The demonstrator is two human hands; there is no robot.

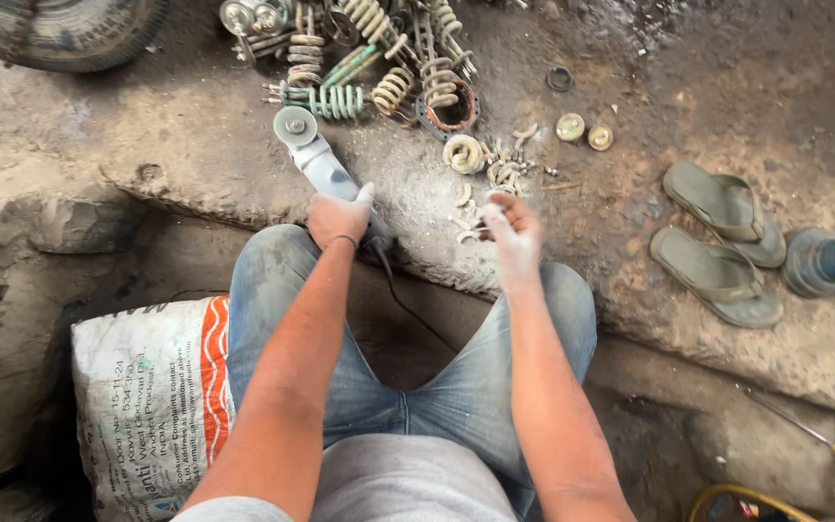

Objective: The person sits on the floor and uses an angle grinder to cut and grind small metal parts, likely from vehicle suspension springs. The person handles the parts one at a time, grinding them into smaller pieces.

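My left hand (337, 217) grips the grey body of an angle grinder (313, 155), whose disc lies flat on the dirty concrete floor ahead of my knees. Its black cord runs back between my legs. Just right of the grinder, my right hand (512, 227) hovers over a scatter of small cut metal pieces (500, 174), fingers curled; whether it holds one is unclear. A cut coil ring (463, 153) lies just beyond those pieces. I sit with both knees in blue jeans at the edge of the raised floor.
Several rusty and green coil springs (379, 77) lie heaped at the top. Two round caps (584, 130) and a pair of grey sandals (722, 237) lie to the right. A tyre (60, 29) is at top left, a printed white sack (152, 387) by my left leg.
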